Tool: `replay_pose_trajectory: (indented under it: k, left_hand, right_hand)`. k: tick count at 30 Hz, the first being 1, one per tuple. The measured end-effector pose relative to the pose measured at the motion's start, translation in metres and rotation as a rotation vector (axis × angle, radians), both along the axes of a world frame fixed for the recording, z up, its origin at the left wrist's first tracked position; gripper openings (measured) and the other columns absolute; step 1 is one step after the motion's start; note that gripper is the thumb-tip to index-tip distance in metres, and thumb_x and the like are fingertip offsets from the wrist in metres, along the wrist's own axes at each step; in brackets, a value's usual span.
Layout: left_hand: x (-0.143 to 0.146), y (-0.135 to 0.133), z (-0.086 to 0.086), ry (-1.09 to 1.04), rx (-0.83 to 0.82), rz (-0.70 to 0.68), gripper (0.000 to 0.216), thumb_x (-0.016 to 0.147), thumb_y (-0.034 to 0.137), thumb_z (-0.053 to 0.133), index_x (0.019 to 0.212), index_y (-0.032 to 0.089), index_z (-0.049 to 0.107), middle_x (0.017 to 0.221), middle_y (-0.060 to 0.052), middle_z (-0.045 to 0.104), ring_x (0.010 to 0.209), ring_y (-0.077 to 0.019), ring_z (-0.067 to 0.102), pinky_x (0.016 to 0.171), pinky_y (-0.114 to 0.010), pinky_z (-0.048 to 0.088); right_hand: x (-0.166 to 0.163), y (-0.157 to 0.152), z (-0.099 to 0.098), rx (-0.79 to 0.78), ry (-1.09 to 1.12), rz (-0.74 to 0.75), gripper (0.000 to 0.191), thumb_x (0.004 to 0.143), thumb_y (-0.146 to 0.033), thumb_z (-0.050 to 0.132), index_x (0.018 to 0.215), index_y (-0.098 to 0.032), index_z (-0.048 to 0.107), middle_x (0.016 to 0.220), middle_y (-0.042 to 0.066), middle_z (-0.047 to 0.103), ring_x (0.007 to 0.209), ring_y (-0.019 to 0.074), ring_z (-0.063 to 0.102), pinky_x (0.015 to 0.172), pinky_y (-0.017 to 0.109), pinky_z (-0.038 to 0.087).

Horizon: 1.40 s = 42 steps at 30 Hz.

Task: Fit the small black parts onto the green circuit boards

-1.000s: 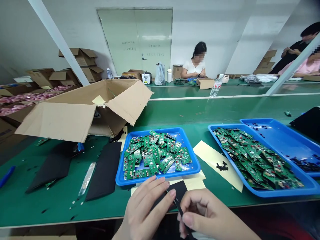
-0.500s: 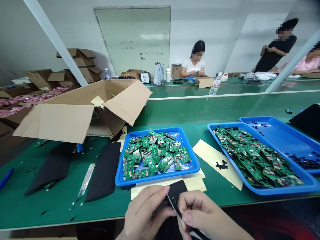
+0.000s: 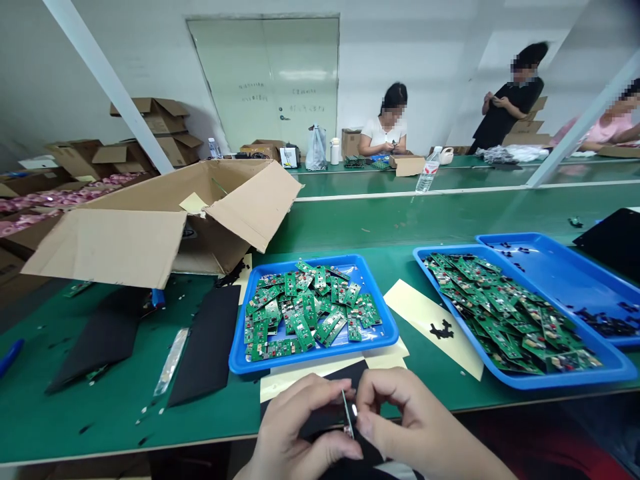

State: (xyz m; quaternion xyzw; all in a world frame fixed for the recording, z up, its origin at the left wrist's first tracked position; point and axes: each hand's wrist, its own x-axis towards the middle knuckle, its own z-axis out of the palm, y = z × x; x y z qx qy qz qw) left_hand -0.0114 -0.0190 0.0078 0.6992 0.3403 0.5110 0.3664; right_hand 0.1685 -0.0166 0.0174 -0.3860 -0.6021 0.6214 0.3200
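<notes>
While the left hand point(image 3: 300, 423) pinched a board point(image 3: 348, 417) by its ends, the right hand point(image 3: 407, 417) curled just beside it, grip indeterminate; fine handling seemed underway, apparently requiring steady support next.

We are in an electronics assembly workshop: a small circuit board point(image 3: 347, 415) is in our grip, a blue tray point(image 3: 239, 363) heaped with more lies just beyond it, another loaded tray point(image 3: 550, 381) to its right, cardboard cartons point(image 3: 110, 243) to its left, and a co-worker point(image 3: 384, 135) well beyond.
</notes>
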Motion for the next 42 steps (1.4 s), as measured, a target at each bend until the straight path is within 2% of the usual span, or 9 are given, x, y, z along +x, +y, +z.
replay_pose_trajectory:
  k: [3, 8, 13, 19, 24, 30, 32, 36, 42]
  left_hand:
    - [0.005, -0.007, -0.005, -0.138, -0.187, 0.062, 0.034, 0.069, 0.034, 0.081, 0.103, 0.035, 0.074, 0.087, -0.004, 0.077, 0.076, -0.0198, 0.071, 0.071, -0.026, 0.058]
    - [0.017, -0.015, -0.005, -0.352, -0.516, 0.077, 0.032, 0.071, 0.039, 0.078, 0.102, 0.029, 0.074, 0.100, -0.006, 0.077, 0.088, -0.0236, 0.072, 0.079, -0.030, 0.058]
    - [0.023, -0.013, -0.005, -0.439, -0.605, 0.098, 0.030, 0.073, 0.042, 0.076, 0.099, 0.029, 0.074, 0.097, -0.003, 0.077, 0.092, -0.0217, 0.070, 0.082, -0.026, 0.055]
    - [0.020, -0.012, -0.019, -0.426, -0.668, 0.109, 0.036, 0.078, 0.047, 0.069, 0.104, 0.023, 0.073, 0.103, -0.007, 0.074, 0.094, -0.0244, 0.068, 0.085, -0.030, 0.053]
    - [0.022, -0.010, -0.018, -0.261, -0.583, 0.226, 0.031, 0.084, 0.042, 0.062, 0.106, 0.024, 0.073, 0.105, -0.006, 0.075, 0.101, -0.0249, 0.066, 0.096, -0.033, 0.047]
    - [0.022, -0.002, -0.003, -0.113, -0.529, 0.252, 0.023, 0.085, 0.032, 0.059, 0.097, 0.024, 0.076, 0.090, -0.004, 0.078, 0.087, -0.0240, 0.070, 0.082, -0.030, 0.053]
    - [0.021, -0.001, -0.001, -0.120, -0.550, 0.233, 0.023, 0.084, 0.032, 0.058, 0.096, 0.024, 0.076, 0.084, -0.004, 0.078, 0.079, -0.0232, 0.071, 0.077, -0.029, 0.055]
    - [0.018, -0.002, 0.000, -0.182, -0.655, 0.190, 0.027, 0.082, 0.040, 0.061, 0.094, 0.021, 0.077, 0.076, -0.004, 0.076, 0.067, -0.0218, 0.070, 0.068, -0.030, 0.057]
    - [0.015, -0.001, -0.002, -0.201, -0.747, 0.135, 0.036, 0.080, 0.051, 0.063, 0.093, 0.019, 0.076, 0.063, -0.002, 0.070, 0.055, -0.0143, 0.062, 0.056, -0.022, 0.052]
  right_hand:
    - [0.000, 0.000, 0.004, 0.230, -0.053, -0.070, 0.014, 0.080, -0.025, 0.051, 0.067, -0.019, 0.047, 0.059, -0.003, 0.049, 0.054, 0.0105, 0.047, 0.047, 0.018, 0.037]
    - [-0.005, -0.001, -0.002, 0.576, -0.195, -0.231, 0.015, 0.087, -0.021, 0.050, 0.072, -0.018, 0.053, 0.060, -0.001, 0.060, 0.051, 0.0106, 0.055, 0.049, 0.019, 0.043]
    - [-0.010, 0.000, -0.011, 0.757, -0.320, -0.344, 0.017, 0.092, -0.021, 0.047, 0.079, -0.019, 0.058, 0.065, 0.000, 0.067, 0.053, 0.0129, 0.061, 0.050, 0.021, 0.047]
    - [-0.013, 0.001, -0.018, 0.941, -0.357, -0.416, 0.017, 0.093, -0.013, 0.045, 0.092, -0.016, 0.062, 0.070, 0.003, 0.068, 0.060, 0.0157, 0.066, 0.056, 0.024, 0.054]
    - [-0.017, 0.000, -0.022, 1.066, -0.423, -0.521, 0.017, 0.093, -0.010, 0.048, 0.096, -0.013, 0.065, 0.071, 0.006, 0.070, 0.058, 0.0164, 0.067, 0.057, 0.024, 0.055]
    - [-0.017, 0.002, -0.020, 1.155, -0.538, -0.582, 0.027, 0.098, -0.017, 0.044, 0.121, -0.010, 0.057, 0.066, 0.004, 0.068, 0.051, 0.0150, 0.064, 0.050, 0.024, 0.051]
    - [-0.014, 0.003, -0.019, 1.159, -0.541, -0.532, 0.025, 0.097, -0.014, 0.043, 0.115, -0.010, 0.061, 0.063, 0.003, 0.065, 0.050, 0.0149, 0.062, 0.049, 0.025, 0.050]
    - [-0.009, 0.006, -0.017, 1.163, -0.496, -0.472, 0.021, 0.093, -0.006, 0.046, 0.090, -0.011, 0.066, 0.072, 0.008, 0.068, 0.062, 0.0176, 0.065, 0.055, 0.027, 0.051]
    - [-0.003, 0.009, -0.012, 1.186, -0.472, -0.445, 0.019, 0.094, -0.009, 0.048, 0.089, -0.013, 0.065, 0.077, 0.008, 0.069, 0.067, 0.0179, 0.065, 0.060, 0.028, 0.052]
